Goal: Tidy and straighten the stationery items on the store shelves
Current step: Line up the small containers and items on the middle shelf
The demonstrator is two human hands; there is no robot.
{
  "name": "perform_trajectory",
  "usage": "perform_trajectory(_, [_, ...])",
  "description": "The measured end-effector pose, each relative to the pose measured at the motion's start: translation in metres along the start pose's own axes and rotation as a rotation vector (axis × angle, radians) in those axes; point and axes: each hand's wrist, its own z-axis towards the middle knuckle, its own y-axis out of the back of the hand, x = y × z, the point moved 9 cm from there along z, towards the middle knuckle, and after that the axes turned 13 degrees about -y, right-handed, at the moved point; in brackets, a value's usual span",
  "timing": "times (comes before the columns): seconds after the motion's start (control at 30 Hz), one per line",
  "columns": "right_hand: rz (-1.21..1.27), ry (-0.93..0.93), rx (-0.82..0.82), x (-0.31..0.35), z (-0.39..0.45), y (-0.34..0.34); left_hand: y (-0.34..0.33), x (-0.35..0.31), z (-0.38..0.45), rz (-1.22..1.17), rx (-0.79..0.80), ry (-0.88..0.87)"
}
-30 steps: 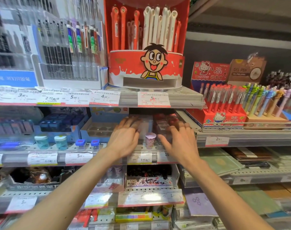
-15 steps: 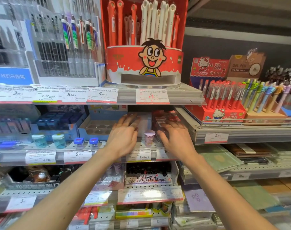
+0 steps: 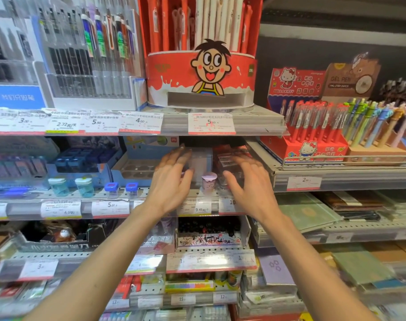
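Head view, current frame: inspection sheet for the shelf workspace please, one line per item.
Surface: grey perforated metal middle shelf with price tags along its front edge.
Job's things: small pink-capped pot upright at the shelf front; pale box and red clear-wrapped packs behind it.
Clutter: two teal-lidded jars; two blue-capped vials; round red cartoon-boy pen display above.
Hands: left hand and right hand flank the pot, fingers straight, holding nothing; contact unclear from blur.
Cables: nothing seen.
Surroundings: Hello Kitty red pen box to the right; notebooks below.
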Motion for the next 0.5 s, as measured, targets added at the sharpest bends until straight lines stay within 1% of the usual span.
perform_trajectory(0.13, [0.22,-0.061,-0.085,-0.004,-0.026,0.018,0.02,-0.007,-0.029,-0.119,-0.201,0.071])
perform_trajectory(0.2, [0.3,-0.093,-0.074,-0.007,-0.041,0.018,0.027,-0.008,-0.048,-0.137,-0.269,0.105])
perform_trajectory(0.37, [0.434,-0.198,0.073,-0.021,-0.076,-0.014,0.028,-0.007,-0.102,-0.153,-0.316,0.267])
perform_trajectory(0.5, [0.49,-0.283,0.198,-0.026,-0.102,-0.047,0.025,0.003,-0.144,-0.187,-0.306,0.385])
